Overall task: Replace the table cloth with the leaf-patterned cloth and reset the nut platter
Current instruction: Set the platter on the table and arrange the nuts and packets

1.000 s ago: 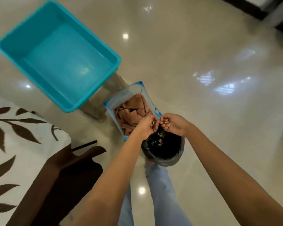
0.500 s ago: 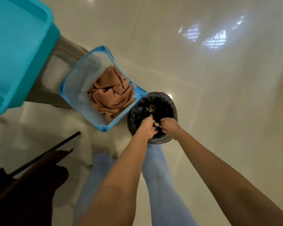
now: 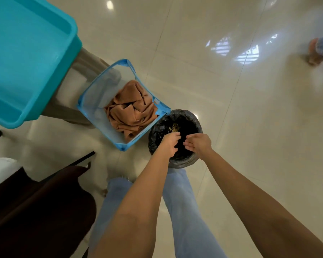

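Note:
Both my hands hang over a small round bin [image 3: 192,118] lined with a black bag, which stands on the floor. My left hand [image 3: 169,145] and my right hand [image 3: 199,143] are a little apart, fingers spread, nothing in them. Pale nut bits [image 3: 174,127] lie inside the bin. Left of the bin stands a blue mesh hamper [image 3: 93,97] with a crumpled brown cloth [image 3: 131,110] in it. A dark brown cloth edge [image 3: 37,207] of the table drapes at the lower left.
A large turquoise plastic tub [image 3: 26,58] rests on a stool at the upper left. My legs in light jeans [image 3: 185,211] stand below the bin. Another person's foot [image 3: 317,51] is at the far right on the glossy tiled floor.
The view dropped closer to the bin. My hands, earlier pressed together over the bin and holding nut bits, have moved apart and opened; the bits now lie in the bin.

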`<state>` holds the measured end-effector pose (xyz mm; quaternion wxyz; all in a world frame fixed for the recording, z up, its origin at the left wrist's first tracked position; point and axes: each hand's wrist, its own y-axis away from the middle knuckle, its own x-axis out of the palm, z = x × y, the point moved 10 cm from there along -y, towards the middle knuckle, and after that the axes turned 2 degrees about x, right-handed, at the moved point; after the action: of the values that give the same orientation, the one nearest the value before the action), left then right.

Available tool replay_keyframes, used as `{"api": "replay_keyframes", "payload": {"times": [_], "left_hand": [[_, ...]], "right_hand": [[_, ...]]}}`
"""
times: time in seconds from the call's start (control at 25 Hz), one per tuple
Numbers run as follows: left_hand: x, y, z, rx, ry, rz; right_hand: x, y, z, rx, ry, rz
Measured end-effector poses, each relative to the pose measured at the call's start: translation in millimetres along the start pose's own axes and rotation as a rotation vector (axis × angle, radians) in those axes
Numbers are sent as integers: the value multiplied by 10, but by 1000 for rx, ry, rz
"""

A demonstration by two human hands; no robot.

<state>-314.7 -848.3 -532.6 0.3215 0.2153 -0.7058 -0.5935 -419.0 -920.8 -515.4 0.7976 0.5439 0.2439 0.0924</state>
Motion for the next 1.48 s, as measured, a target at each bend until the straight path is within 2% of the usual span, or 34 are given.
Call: {"api": "replay_keyframes", "payload": {"times": [0.2,0.32,0.52,0.76,0.96,1.16,1.48], "left_hand": [[-184,619,-466,137,15,-42],[-432,1191,-855,252,66,-13],[-1242,2225,-1457,452,229,-28],[-2888,3721,-1628,703,498,-113],[-4431,5005,-1071,886,718,-264],[-5815,6041,58,996,930,-479],[-6961,6980,2005,1049,1145,-785]], "right_hand": [[-48,670,657,-283,152,-196],[202,1180,1119,-410,163,-223],[1138,2247,1873,-657,170,-52],[2994,4021,2177,-885,285,310],[4466,5502,1614,-1017,463,607],[5625,6811,565,-1088,661,881],[6535,8152,-1365,-1106,980,1207]]}}
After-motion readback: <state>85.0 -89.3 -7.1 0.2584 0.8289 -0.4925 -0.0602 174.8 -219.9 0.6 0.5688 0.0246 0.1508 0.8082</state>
